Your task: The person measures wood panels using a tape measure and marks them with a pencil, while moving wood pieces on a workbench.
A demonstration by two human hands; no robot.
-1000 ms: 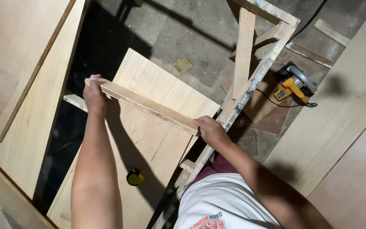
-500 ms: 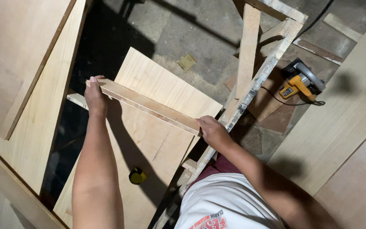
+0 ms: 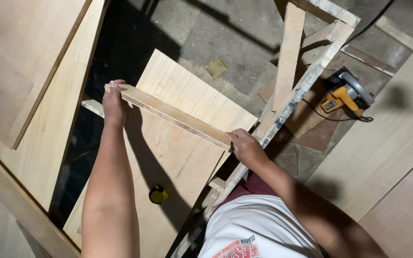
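A plywood panel stands on edge, its layered rim facing me, running from upper left to lower right. My left hand grips its far left end. My right hand grips its near right end. The panel is held over a larger pale board that lies flat beneath it.
A yellow tape measure lies on the flat board. A yellow circular saw with a black cord sits on the floor at right. A rough wooden trestle stands behind. Large plywood sheets lean at left and more boards at right.
The view has shifted slightly, so everything sits a little further right and up. Both hands keep the same grip on the panel.
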